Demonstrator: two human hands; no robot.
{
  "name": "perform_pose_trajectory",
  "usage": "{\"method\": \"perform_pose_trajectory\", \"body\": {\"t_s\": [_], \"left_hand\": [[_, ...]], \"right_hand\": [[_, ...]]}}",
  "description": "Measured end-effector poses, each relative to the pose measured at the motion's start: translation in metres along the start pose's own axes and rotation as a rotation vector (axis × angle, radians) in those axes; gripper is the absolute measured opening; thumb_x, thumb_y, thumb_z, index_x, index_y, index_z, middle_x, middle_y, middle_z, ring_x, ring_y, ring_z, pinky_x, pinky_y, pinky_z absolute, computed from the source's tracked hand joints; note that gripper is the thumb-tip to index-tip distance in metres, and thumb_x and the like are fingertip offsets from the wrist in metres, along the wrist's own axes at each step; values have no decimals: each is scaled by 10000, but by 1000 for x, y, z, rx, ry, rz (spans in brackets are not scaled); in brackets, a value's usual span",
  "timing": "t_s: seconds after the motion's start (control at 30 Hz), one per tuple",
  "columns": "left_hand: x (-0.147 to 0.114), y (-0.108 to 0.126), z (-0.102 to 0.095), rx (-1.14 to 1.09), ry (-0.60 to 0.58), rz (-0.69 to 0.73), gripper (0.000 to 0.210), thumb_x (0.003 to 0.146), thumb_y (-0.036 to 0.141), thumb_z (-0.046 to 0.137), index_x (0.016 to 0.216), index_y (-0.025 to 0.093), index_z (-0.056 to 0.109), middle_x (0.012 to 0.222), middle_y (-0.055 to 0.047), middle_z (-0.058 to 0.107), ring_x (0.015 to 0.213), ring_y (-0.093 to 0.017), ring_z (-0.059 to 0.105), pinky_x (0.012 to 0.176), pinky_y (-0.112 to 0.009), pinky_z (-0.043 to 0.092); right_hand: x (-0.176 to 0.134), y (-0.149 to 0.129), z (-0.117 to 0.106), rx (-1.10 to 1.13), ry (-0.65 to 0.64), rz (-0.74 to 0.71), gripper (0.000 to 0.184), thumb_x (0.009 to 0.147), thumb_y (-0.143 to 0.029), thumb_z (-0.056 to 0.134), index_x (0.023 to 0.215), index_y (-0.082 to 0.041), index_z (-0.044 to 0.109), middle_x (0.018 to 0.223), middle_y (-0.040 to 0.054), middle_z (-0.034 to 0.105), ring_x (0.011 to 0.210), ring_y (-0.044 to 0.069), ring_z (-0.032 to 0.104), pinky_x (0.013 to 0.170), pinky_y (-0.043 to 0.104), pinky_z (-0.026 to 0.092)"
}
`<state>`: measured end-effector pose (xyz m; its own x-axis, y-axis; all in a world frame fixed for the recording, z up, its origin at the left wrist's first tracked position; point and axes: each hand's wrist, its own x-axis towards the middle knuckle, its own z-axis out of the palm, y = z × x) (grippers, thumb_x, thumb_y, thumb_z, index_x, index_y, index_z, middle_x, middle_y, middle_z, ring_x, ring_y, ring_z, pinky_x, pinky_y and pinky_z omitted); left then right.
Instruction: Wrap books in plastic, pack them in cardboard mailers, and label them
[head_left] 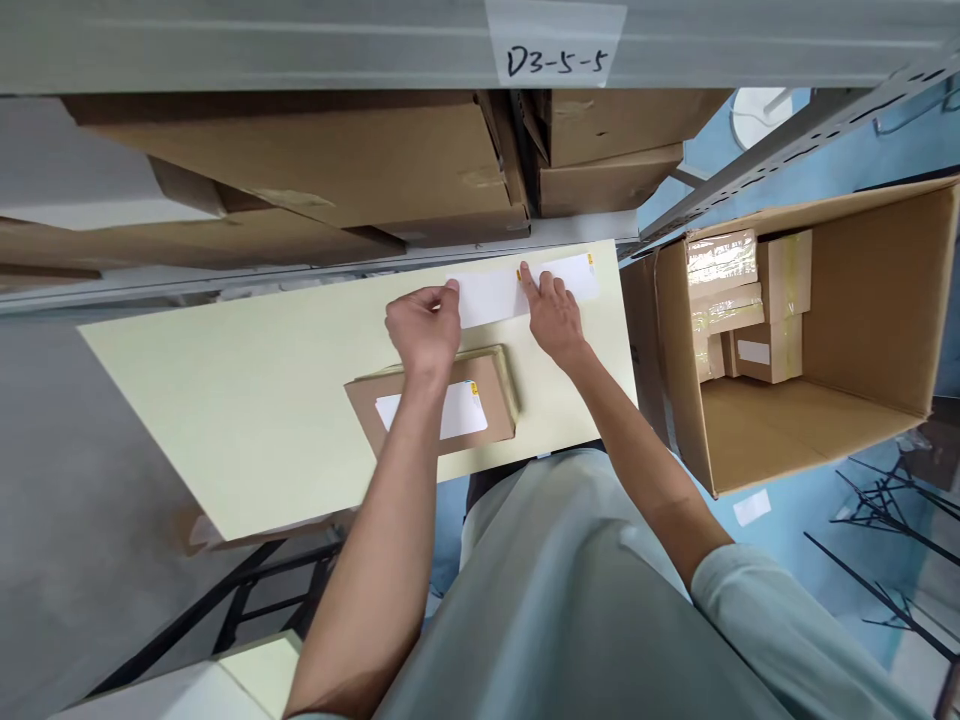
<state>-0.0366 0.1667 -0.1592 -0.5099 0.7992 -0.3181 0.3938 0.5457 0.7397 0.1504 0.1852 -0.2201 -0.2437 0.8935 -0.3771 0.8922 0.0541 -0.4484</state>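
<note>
Cream-coloured, the table (262, 400) spreads across my feed, an open carton (870, 280) beside its right edge. On the table a flat cardboard parcel (498, 412) lies partly hidden by the left forearm (401, 500). Beyond the parcel is the white label strip (491, 297). My left hand (424, 325) pinches its left end; my right hand (553, 315) sets an index finger (528, 281) on it, though I can't tell whether it grips. I'd keep the strip flat and pull gently, avoiding creases.
</note>
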Motion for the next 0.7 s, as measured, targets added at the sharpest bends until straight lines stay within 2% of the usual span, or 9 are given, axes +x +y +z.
{"method": "perform_pose_trajectory", "body": {"t_s": [0.17,0.37,0.53,0.6,0.7], "left_hand": [[-2,3,2,3,-1,11,326,958,429,678,703,227,658,645,-13,611,716,-208,598,777,-320,542],[-12,10,5,44,-4,-3,300,989,420,646,757,233,612,734,-34,622,828,-227,628,878,-339,543],[-26,15,9,40,31,-1,265,1013,417,647,820,237,623,826,-62,666,928,-259,670,948,-366,551],[-29,15,5,44,44,-2,269,1024,428,644,837,235,625,860,-75,684,962,-271,683,965,-372,553],[-29,16,-11,23,66,14,310,1027,473,656,836,230,628,880,-77,699,980,-272,694,960,-372,566]], "right_hand": [[2,2,1,28,12,-5,680,1089,-207,411,1768,-253,394,1508,208,596,1395,376,554,1157,588,521],[10,11,7,46,10,-7,647,1117,-300,484,1758,-257,409,1494,204,576,1398,391,548,1138,592,523],[13,16,6,44,0,-37,622,1157,-328,429,1771,-239,379,1476,189,569,1431,386,541,1157,600,509],[13,15,3,3,-17,-24,616,1164,-310,411,1774,-228,373,1503,198,550,1436,388,543,1161,594,504],[12,15,-2,-86,-55,-19,670,1134,-185,396,1799,-218,318,1555,214,524,1430,377,542,1152,567,510]]}}
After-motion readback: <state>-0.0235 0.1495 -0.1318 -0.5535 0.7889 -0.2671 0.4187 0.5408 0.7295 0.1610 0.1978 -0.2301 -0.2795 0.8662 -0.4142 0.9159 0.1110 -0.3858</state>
